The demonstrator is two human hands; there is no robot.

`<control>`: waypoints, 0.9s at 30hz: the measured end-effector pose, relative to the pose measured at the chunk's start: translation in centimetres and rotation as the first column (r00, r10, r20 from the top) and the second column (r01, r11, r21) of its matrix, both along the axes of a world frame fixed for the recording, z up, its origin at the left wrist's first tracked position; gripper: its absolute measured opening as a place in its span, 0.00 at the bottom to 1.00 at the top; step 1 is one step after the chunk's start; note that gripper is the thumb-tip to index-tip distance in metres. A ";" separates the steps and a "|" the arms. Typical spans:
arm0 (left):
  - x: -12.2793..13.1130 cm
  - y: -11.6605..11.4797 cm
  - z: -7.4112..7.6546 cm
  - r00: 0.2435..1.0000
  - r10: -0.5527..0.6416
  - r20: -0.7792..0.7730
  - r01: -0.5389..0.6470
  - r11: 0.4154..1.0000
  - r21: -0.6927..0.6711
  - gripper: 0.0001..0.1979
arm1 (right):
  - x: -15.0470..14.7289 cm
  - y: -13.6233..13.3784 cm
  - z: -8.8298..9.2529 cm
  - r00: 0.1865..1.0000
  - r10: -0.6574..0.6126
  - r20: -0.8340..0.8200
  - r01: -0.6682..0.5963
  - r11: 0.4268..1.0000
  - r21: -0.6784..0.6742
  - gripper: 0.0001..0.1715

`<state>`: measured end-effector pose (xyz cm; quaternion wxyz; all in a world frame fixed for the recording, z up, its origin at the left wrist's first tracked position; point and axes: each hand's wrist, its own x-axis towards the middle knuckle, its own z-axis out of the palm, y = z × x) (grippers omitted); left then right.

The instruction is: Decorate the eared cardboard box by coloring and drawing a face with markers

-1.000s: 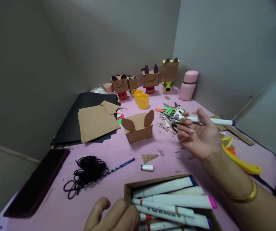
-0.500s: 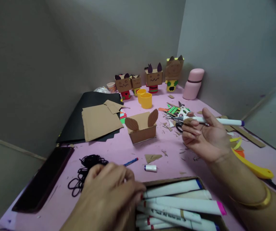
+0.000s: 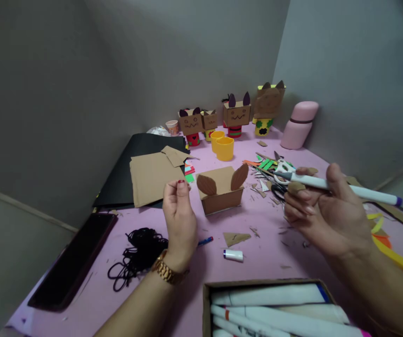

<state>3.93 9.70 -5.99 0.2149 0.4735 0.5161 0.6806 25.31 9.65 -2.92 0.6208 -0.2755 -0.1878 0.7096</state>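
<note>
My right hand [image 3: 335, 210] holds an uncapped white marker [image 3: 345, 188] with a purple end, its dark tip pointing left. A small brown cardboard piece [image 3: 295, 188] also sits at those fingers. My left hand [image 3: 180, 220] is raised, thumb and fingertips pressed together; whether anything tiny is between them is hidden. Just right of it stands a small cardboard box with two leaf-shaped ears [image 3: 222, 201]. On the table below lie a white marker cap [image 3: 233, 255] and a cardboard scrap [image 3: 236, 238]. Nearest me is an open cardboard box [image 3: 206, 309] of markers [image 3: 268, 296].
Black yarn [image 3: 141, 250] and a phone [image 3: 73, 262] lie left, cardboard sheets [image 3: 152, 178] on black paper [image 3: 117, 187] behind. Yellow rings [image 3: 224, 149], several cardboard figures [image 3: 236, 114] and a pink bottle [image 3: 300, 125] stand farther back. Scissors [image 3: 281, 167] lie among scraps.
My left hand has moved up and away from the marker box, toward the eared cardboard box. The right hand still holds the marker. The whole view has shifted slightly.
</note>
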 end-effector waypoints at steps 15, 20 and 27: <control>-1.4 0.5 -4.3 0.973 -0.226 -0.038 0.218 0.965 -0.146 0.39 | -2.7 -0.5 -3.0 0.971 -0.057 0.231 0.020 0.987 0.159 0.19; -2.1 0.5 -4.5 0.892 -0.422 -0.163 0.363 0.883 -0.299 0.50 | -3.2 -0.4 -4.2 0.964 0.038 0.264 -0.083 0.983 0.161 0.16; -2.0 1.7 -3.7 0.923 -0.381 0.059 0.383 0.887 -0.257 0.48 | -4.1 -0.8 -4.0 0.962 -0.013 0.273 -0.032 0.986 0.161 0.17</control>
